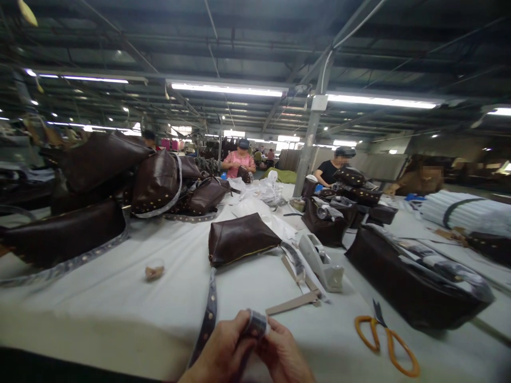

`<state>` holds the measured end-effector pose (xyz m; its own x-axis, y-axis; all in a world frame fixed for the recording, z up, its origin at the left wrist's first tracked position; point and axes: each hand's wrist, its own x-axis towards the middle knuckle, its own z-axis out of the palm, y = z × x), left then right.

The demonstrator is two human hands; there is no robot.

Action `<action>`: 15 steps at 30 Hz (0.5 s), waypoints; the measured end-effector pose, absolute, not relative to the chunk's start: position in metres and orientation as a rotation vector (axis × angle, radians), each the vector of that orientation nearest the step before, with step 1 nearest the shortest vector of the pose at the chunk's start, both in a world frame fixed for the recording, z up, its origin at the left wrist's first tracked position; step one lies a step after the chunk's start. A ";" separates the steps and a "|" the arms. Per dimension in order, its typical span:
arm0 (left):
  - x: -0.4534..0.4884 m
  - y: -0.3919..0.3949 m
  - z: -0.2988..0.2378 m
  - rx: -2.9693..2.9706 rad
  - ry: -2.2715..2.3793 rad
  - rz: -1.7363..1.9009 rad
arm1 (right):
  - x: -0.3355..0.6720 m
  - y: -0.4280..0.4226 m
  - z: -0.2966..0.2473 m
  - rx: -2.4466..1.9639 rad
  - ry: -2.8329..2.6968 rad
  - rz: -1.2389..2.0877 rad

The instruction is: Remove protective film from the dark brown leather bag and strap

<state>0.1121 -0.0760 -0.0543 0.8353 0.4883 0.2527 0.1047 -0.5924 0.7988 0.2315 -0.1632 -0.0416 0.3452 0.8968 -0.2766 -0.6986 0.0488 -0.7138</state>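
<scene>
We are holding small dark roll (256, 323) between left hand (223, 351) and right hand (282, 354), both pinching it, low over white table (120, 298). Brown bag (239, 243) lying beyond; orange scissors (386, 343) lying to right.

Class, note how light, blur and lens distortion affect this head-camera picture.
Head view: ceiling tube lights glare white; the wide lens bows the table and roof beams; both hands, left and right, and the dark wrapped piece they hold look soft; far workers are blurred; the scissors stay fairly crisp.
</scene>
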 end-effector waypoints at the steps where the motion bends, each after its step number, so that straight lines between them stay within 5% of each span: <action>1: 0.110 -0.077 -0.055 2.166 0.419 0.596 | 0.229 -0.165 -0.039 -0.890 -0.262 1.269; 6: 0.111 -0.078 -0.043 1.887 0.595 0.679 | 0.229 -0.173 -0.040 -1.037 -0.412 1.152; 12: 0.111 -0.067 -0.018 1.194 0.620 0.412 | 0.252 -0.190 -0.043 -1.375 -1.260 -0.191; 15: 0.110 -0.067 -0.009 1.093 0.567 0.300 | 0.258 -0.193 -0.035 -1.318 -1.755 -0.609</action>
<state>0.1099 -0.0673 -0.0094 0.8204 0.4967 -0.2832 0.0442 0.4387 0.8975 0.2576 -0.1932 -0.0348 -0.0975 0.5322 0.8410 0.9389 0.3296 -0.0997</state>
